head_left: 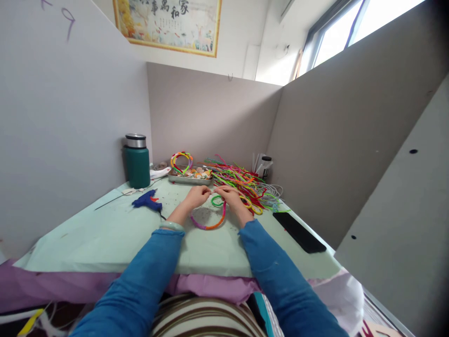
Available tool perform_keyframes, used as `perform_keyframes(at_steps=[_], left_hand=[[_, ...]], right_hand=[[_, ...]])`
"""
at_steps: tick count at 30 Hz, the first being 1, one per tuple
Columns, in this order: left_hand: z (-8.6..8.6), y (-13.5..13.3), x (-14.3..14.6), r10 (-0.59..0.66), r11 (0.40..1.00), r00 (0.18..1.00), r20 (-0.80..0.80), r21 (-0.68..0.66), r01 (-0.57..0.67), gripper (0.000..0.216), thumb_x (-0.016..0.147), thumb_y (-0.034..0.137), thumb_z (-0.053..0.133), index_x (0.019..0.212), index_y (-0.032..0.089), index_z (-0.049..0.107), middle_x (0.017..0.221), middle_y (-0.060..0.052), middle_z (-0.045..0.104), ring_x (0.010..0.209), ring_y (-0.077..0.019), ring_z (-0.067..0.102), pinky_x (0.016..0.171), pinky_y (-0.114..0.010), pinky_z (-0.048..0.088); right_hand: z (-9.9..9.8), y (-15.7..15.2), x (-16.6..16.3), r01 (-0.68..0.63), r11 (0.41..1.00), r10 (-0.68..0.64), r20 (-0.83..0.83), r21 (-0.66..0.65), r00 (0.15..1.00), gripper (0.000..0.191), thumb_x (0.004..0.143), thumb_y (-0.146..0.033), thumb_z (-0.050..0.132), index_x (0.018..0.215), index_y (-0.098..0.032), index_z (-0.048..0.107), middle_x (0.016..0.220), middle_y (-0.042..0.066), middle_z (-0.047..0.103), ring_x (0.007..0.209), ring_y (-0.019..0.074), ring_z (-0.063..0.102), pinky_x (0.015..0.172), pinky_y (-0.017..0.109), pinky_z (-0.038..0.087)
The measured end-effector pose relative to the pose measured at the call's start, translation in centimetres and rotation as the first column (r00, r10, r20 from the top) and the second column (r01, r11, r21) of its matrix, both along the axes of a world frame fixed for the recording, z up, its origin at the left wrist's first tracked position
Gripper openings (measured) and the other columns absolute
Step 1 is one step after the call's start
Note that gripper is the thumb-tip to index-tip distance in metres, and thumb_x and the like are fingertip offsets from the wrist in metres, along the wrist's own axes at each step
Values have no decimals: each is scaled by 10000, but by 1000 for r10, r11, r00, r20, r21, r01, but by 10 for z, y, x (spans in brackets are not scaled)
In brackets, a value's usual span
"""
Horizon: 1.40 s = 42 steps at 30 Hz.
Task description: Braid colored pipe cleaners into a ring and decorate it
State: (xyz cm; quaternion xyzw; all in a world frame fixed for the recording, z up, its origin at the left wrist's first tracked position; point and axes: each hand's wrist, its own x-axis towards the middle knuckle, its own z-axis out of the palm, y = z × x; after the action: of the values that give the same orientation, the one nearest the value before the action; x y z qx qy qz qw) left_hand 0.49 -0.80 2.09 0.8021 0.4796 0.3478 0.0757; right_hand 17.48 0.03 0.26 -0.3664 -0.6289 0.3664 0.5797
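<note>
Over the middle of the table, my left hand (199,195) and my right hand (228,194) almost meet, both with pinched fingers. Between them they hold a hoop wrapped in fuzzy pipe cleaner (209,227), its lower arc purple, orange and pink. The hoop's far part is hidden by my fingers. Green and yellow pipe-cleaner loops (251,206) show beside and behind my right hand; whether they join the hoop I cannot tell. A blue hot glue gun (147,200) lies left of my left hand.
At the back, a finished-looking multicoloured hoop (182,163) stands at a metal tray (191,180) of small pieces. Beside it spreads a heap of pipe cleaners (238,178). A green bottle (136,164) stands left, a black phone-like slab (299,232) lies right. Grey partitions (213,112) enclose the table.
</note>
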Motion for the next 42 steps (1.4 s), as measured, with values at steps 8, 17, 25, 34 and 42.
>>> perform_keyframes(at_steps=[8,17,25,34,42], left_hand=[[3,-8,5,-20,1000,999,-35,-18,19,269,779,251,474,820,135,713,733,-49,683,613,-137,527,565,-232,335],[-2,-5,6,-61,998,997,-42,19,62,328,793,388,498,731,136,700,605,-25,619,542,-106,436,529,-222,273],[1,-9,7,-110,994,994,-15,16,110,290,796,321,496,665,138,680,537,-11,582,523,-105,427,511,-211,285],[2,-10,7,-170,985,985,22,29,170,291,805,319,482,684,137,674,571,-3,587,535,-97,434,533,-209,296],[4,-14,8,-129,991,987,95,50,124,265,801,343,511,783,136,675,623,-9,613,558,-103,460,547,-214,323]], right_hand=[[-1,3,-1,-35,999,35,9,22,999,240,643,-402,678,672,-164,680,584,-8,545,517,92,394,478,238,284],[-1,2,-1,-94,996,94,9,7,996,257,653,-413,675,634,-158,650,519,-26,479,480,85,358,459,245,248],[-1,1,-1,-107,988,100,-58,-116,993,330,589,-460,724,602,-164,580,481,-50,435,450,74,333,450,245,232],[-2,5,1,-205,948,151,-225,-244,963,381,509,-423,793,639,-166,544,531,-55,486,436,53,344,438,232,225],[-1,3,0,-266,909,185,-259,-321,948,404,480,-413,812,607,-174,511,457,-67,407,422,56,325,424,229,200]])
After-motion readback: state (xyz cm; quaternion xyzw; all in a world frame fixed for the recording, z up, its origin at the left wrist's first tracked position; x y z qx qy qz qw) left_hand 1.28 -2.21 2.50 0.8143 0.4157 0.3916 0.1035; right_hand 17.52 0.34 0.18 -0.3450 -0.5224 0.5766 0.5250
